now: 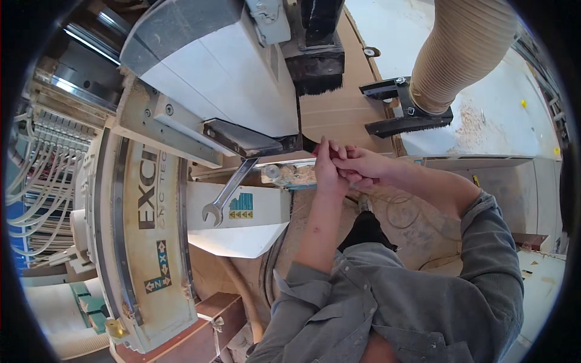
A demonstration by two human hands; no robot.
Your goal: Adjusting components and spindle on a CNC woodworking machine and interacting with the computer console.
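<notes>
- Working closely by hand looks like the step underway: left hand [327,164] and right hand [361,165] meet, fingers curled; I cannot tell what they grip.
- Any next move calls for steady fingers near the black metal bracket [257,144], just left.
- Nearby, a narrow trough-like metal channel [299,186] holds pale wood chips [299,175].

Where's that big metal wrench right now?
In the head view, the wrench is left of the person's left hand, just below the black bracket, its open end overlapping the white housing in the picture.
</notes>
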